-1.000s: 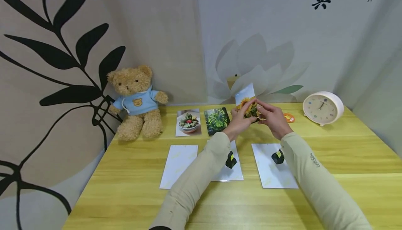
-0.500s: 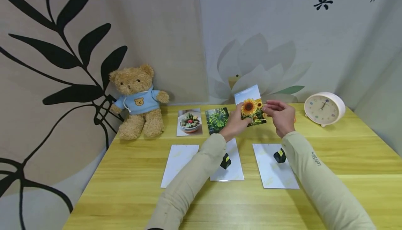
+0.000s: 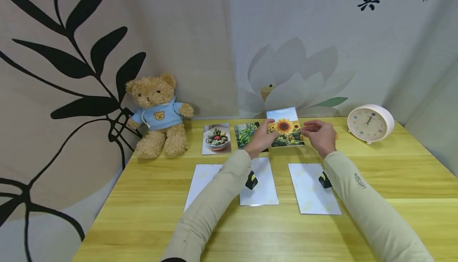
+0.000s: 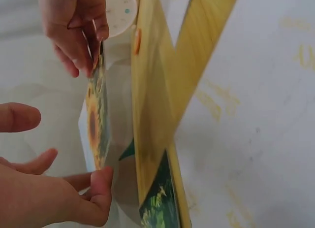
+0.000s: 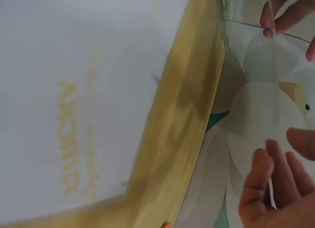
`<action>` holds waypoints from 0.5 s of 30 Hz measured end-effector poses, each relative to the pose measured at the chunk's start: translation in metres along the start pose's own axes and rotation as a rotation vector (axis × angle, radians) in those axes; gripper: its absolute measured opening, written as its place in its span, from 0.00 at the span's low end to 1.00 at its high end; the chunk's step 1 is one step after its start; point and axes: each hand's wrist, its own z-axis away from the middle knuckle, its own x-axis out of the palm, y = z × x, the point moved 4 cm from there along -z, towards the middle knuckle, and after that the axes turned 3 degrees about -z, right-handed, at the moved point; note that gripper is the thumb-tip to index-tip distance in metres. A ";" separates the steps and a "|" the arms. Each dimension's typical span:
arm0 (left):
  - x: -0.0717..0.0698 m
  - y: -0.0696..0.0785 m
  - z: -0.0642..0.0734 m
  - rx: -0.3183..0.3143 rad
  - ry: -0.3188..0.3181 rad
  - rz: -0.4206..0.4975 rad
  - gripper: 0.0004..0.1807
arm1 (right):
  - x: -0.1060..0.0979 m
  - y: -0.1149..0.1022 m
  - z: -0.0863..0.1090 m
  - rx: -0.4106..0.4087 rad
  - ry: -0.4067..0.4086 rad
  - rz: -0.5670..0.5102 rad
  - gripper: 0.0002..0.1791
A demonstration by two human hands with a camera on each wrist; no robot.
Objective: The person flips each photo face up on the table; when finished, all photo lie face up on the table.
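Observation:
A sunflower photo card [image 3: 285, 127] stands raised over the back of the table, its picture facing me. Its left edge is pinched by my left hand [image 3: 260, 139]. At the opposite edge, my right hand [image 3: 321, 138] pinches the card between thumb and fingers. The left wrist view catches the sunflower card [image 4: 96, 119] at a slant between both hands. A green-leaf photo card [image 3: 245, 132] lies partly behind my left hand. To its left is a photo card of a bowl of succulents [image 3: 216, 138].
White sheets lie nearer me: a left sheet [image 3: 200, 178] partly under my sleeve, a middle sheet [image 3: 264, 182] and a right sheet [image 3: 309, 198]. A teddy bear [image 3: 157, 115] sits at back left. A round clock [image 3: 368, 123] stands at back right. An orange item [image 3: 336, 136] is mostly hidden.
The sunflower card has turned level and come lower, its picture now uncovered. My hands have spread from close together to its opposite edges. The left hand has moved left.

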 end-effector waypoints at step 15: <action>0.000 -0.018 -0.023 -0.066 -0.069 0.035 0.26 | 0.013 0.014 -0.005 0.133 -0.263 0.143 0.28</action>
